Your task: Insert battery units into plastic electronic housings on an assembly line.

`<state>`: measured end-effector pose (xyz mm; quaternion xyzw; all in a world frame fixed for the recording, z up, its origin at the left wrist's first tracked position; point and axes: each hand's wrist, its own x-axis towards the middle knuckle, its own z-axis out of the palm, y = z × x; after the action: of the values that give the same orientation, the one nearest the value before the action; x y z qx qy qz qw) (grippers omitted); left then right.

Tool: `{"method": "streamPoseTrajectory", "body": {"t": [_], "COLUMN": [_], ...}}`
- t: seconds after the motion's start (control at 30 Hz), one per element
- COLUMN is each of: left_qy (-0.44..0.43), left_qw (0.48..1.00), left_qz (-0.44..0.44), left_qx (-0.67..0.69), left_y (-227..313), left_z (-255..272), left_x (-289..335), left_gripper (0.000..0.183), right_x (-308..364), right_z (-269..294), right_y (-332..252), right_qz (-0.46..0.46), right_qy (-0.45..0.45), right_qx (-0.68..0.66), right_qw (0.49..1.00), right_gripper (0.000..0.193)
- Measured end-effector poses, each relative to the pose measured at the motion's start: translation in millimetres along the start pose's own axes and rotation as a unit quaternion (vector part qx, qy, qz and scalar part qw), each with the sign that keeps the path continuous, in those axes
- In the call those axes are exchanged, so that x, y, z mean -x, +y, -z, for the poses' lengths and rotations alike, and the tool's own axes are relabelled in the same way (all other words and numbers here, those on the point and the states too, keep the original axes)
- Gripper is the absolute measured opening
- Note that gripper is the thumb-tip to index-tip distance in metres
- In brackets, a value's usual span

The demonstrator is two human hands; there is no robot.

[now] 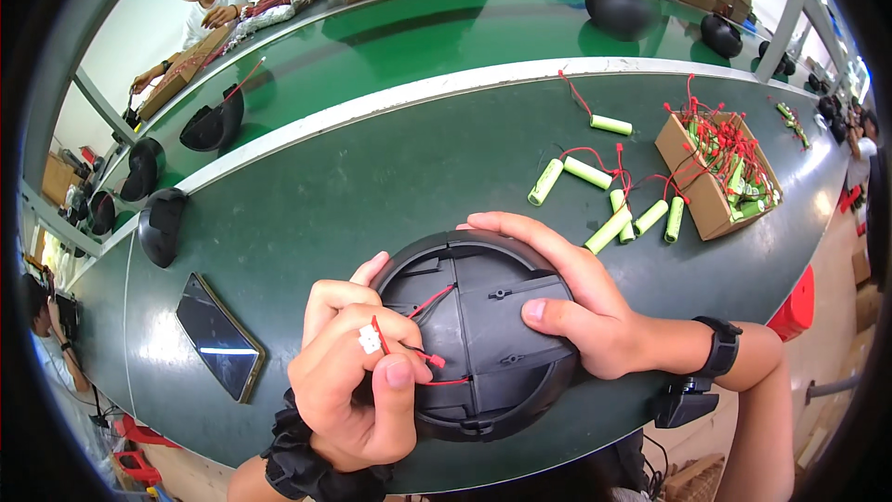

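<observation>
A round black plastic housing [502, 367] lies in front of me with its ribbed inner side up. My right hand [581, 307] grips its right rim, the thumb pressing on a flat panel and the fingers around the far edge. My left hand [358, 372] is curled over the housing's left side. Between its fingers is a small red circuit board [375, 336] with a white connector on it. Thin red wires [432, 300] run from the housing toward that hand, and a small red plug [433, 360] hangs beside the left fingertips. Part of the housing is hidden under the left hand.
Several green battery cells [609, 231] with red leads lie beyond my right hand, near a cardboard box [711, 200] full of more. A phone [221, 339] lies at left. Black shells [163, 223] stand along the green conveyor [372, 46], where a person [204, 0] works across.
</observation>
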<state>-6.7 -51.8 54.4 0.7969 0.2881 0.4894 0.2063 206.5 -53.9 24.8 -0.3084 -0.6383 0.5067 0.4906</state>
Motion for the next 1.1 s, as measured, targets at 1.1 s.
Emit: {"method": "streamPoseTrajectory", "body": {"t": [1.1], "left_qy": [-0.002], "left_qw": [1.000], "left_qz": [0.024], "left_qx": [0.006], "left_y": [2.4], "left_z": [2.4], "left_x": [3.0], "left_gripper": [0.025], "right_x": [-4.6], "right_z": [1.7], "right_y": [-2.7], "right_qz": [-0.012], "right_qy": [-0.041], "right_qx": [0.055], "right_qw": [0.998], "right_gripper": [0.071]}}
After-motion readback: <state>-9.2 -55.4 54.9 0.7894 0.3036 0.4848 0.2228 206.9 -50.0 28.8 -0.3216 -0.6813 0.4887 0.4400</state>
